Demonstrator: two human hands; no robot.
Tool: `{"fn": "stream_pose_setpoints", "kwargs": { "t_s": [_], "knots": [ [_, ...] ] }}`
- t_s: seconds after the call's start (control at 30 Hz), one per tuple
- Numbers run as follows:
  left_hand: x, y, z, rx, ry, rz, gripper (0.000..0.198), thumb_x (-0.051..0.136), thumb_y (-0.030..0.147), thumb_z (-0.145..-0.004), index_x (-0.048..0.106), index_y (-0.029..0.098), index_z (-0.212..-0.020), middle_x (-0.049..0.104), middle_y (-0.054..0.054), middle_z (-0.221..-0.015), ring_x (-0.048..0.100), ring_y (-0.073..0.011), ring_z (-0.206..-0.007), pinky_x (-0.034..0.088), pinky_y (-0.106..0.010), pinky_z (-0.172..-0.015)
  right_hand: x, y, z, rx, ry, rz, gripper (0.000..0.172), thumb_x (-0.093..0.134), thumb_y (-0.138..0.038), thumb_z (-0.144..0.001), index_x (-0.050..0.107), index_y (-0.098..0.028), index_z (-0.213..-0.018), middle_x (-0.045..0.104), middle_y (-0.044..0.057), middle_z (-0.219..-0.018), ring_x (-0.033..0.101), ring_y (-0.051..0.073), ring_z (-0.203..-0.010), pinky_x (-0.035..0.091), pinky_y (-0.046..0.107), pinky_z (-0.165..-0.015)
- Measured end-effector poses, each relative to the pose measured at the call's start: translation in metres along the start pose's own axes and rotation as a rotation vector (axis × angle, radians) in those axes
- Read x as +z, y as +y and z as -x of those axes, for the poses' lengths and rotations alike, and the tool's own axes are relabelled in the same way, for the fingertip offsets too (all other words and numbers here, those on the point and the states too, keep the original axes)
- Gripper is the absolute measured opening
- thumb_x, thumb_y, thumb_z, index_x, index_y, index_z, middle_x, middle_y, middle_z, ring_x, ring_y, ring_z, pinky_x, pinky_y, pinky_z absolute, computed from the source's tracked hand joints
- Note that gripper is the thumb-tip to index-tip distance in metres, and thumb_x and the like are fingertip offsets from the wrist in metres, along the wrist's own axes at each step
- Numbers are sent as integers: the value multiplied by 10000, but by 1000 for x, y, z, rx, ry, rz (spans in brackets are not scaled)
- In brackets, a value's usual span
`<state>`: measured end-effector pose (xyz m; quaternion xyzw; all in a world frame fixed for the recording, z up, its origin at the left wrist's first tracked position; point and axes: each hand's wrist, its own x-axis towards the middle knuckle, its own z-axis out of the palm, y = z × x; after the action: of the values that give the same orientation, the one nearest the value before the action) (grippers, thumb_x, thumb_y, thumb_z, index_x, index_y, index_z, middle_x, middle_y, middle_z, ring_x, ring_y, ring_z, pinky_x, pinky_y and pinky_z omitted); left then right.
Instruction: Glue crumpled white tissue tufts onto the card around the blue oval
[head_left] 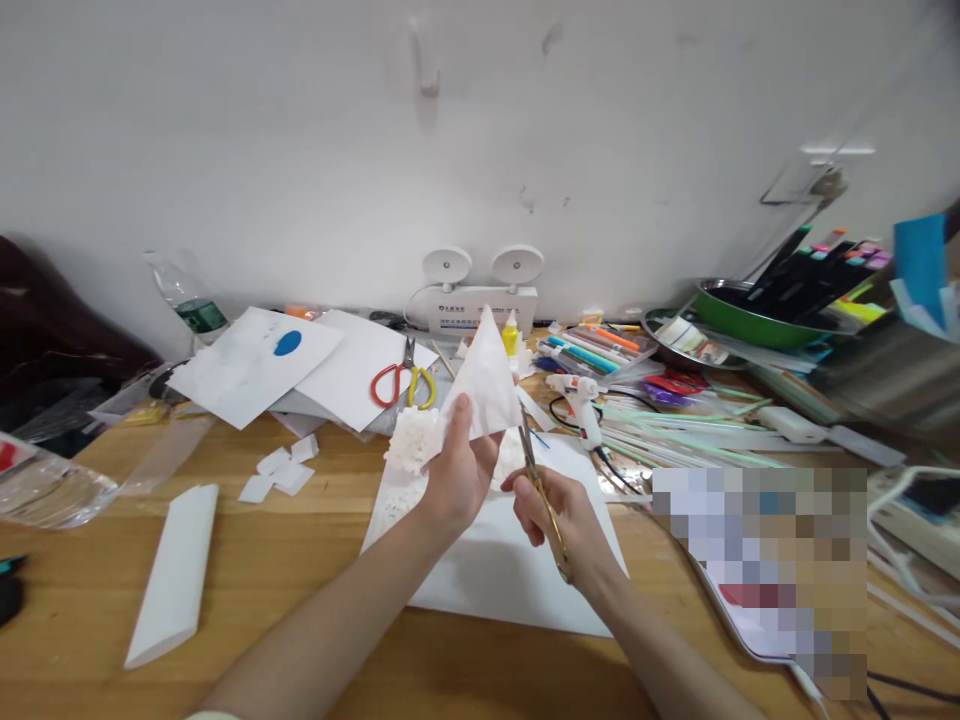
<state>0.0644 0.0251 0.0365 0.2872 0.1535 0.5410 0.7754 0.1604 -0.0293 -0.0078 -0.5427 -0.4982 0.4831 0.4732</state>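
A folded white paper triangle (484, 385) points upward in my left hand (461, 470), the thumb lying on its front and the fingers behind. My right hand (559, 515) grips a pair of scissors with gold-coloured handles (555, 525). Their blades point up beside the triangle's lower right corner; whether they touch the paper I cannot tell. Beneath both hands a large white sheet (517, 590) lies on the wooden table (300, 620). White cut-paper pieces (412, 440) rest on the sheet's upper left part.
Red-and-yellow-handled scissors (405, 378) lie beyond my left hand. A white glue gun (581, 405) is at the right, near pens and thin sticks. A yellow bottle (511, 335) stands behind the triangle. Small white squares (281, 468) and folded white paper (172, 575) lie left.
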Motion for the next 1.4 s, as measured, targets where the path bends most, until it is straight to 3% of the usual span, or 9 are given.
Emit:
{"fn": "stream_pose_setpoints", "kwargs": {
  "t_s": [0.37, 0.6, 0.77, 1.4],
  "knots": [
    [0, -3, 0, 13, 32, 4, 403, 359, 422, -865, 577, 208, -1129, 652, -40, -1066, 529, -189, -1095, 361, -305, -959, 3, -1, 3, -4, -1, -15, 402, 491, -541, -754, 526, -141, -742, 404, -57, -471, 377, 72, -404, 301, 212, -409],
    [1, -9, 5, -105, 48, -72, 485, 356, 523, -828, 606, 198, -1086, 656, -57, -1049, 510, -214, -1119, 369, -309, -954, 5, -1, 2, 31, 5, -63, 398, 495, -544, -748, 506, -148, -712, 381, -70, -439, 348, 65, -379, 274, 202, -388],
    [-2, -11, 5, -49, 53, -101, 448, 375, 481, -837, 587, 204, -1118, 633, -47, -1103, 483, -206, -1150, 334, -308, -989, 4, -3, 3, 34, 16, -56, 401, 493, -542, -751, 507, -145, -692, 378, -73, -413, 330, 58, -365, 249, 198, -382],
    [-1, -11, 5, -70, 72, -55, 409, 458, 450, -804, 586, 208, -1108, 626, -44, -1119, 484, -189, -1151, 332, -282, -994, 4, -5, 3, 57, 39, -76, 423, 495, -570, -732, 477, -160, -628, 378, -74, -375, 309, 51, -323, 237, 197, -352]
  ]
}}
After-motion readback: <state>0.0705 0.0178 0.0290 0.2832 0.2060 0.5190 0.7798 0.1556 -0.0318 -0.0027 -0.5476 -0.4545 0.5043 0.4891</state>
